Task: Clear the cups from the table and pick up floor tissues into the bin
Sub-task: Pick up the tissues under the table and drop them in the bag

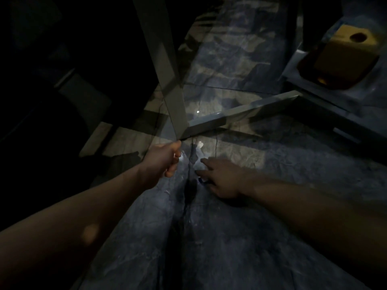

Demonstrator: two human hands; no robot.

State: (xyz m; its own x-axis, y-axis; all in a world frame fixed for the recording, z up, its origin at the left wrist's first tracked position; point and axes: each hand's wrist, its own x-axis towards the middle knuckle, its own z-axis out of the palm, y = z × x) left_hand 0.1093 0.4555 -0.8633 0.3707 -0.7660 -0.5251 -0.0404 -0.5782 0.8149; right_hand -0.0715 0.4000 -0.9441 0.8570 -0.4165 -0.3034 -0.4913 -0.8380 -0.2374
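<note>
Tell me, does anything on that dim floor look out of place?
Yes. Pale crumpled scraps, probably tissues, lie on the marbled floor beside the grey table leg, between the left hand and the right hand. The light is too dim to be sure.

Two hands: left hand (165,159), right hand (222,177). One yellow box (343,53). Two grey bars (165,59).

I can't read any text, label, brand or number here; the view from my head camera is too dark and blurred for lettering.
</note>
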